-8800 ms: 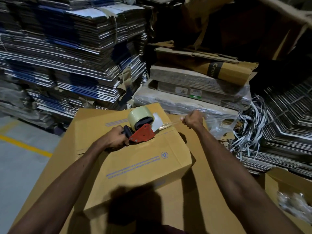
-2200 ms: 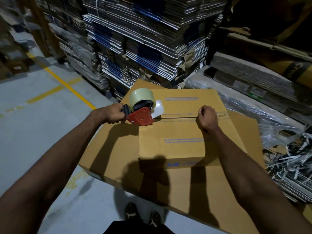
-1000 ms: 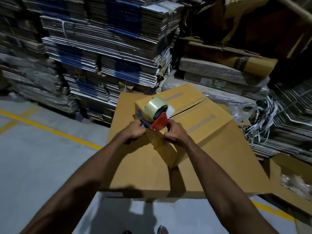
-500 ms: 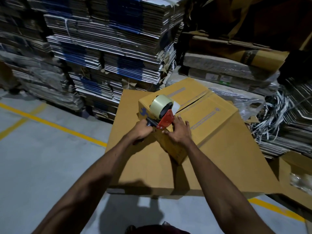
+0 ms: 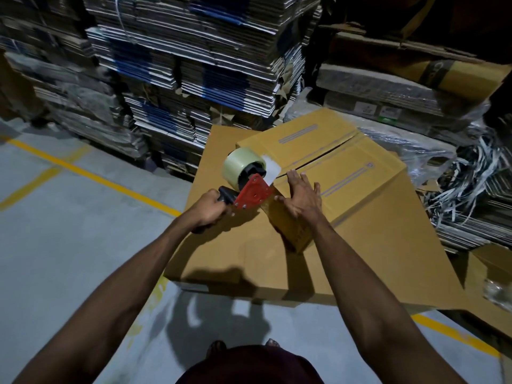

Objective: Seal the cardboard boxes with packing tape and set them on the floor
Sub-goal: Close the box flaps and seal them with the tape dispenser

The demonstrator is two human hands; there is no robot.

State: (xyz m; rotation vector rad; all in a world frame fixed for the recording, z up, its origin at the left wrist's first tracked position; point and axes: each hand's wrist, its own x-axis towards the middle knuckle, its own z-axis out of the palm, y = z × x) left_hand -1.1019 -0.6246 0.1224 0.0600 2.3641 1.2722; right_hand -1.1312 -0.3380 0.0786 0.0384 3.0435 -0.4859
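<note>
A small brown cardboard box [image 5: 346, 173] with blue print sits turned at an angle on a large flat cardboard box [image 5: 241, 250]. Its top flaps meet along a dark seam running away to the upper right. My left hand [image 5: 210, 212] grips the black handle of a red tape dispenser [image 5: 249, 189] carrying a roll of clear tape, held at the box's near corner. My right hand [image 5: 302, 195] lies flat with straight fingers on the box top, right beside the dispenser.
Tall stacks of flattened cartons [image 5: 180, 73] stand behind, and wrapped bundles [image 5: 388, 106] at the back right. Loose strapping [image 5: 465, 178] lies tangled to the right. An open box [image 5: 493, 275] sits at the right edge. Grey floor [image 5: 69, 231] with yellow lines spreads left.
The box was turned from square-on to angled. My right hand moved from the far end of the seam to the near corner beside the dispenser, and its fingers have flattened onto the top.
</note>
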